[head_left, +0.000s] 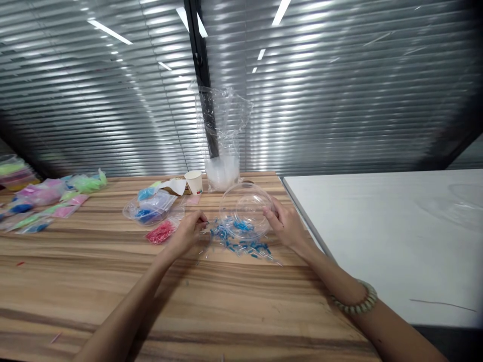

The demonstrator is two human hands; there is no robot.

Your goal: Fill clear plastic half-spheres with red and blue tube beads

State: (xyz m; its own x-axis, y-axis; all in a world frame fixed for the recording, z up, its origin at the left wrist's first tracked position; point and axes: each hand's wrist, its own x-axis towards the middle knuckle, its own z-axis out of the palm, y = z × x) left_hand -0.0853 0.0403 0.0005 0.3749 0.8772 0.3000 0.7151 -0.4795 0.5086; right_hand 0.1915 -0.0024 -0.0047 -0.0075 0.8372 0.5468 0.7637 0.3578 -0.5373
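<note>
Clear plastic bowl (247, 194) is clamped in the right hand (289, 226); the left hand (190, 229), fingertips together, hovers beside blue pieces (254, 247).

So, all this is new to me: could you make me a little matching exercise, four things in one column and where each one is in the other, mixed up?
Things:
1. Beaded bracelet
2. Paper cup
3. Blue pieces
4. Clear round container

Places:
A. Scattered on the wooden table, between the hands
B. Held tilted in the right hand
C. Worn around the right forearm, near the wrist
D. Standing upright, just left of the tall clear bag

Right pairs: 1-C, 2-D, 3-A, 4-B
</note>
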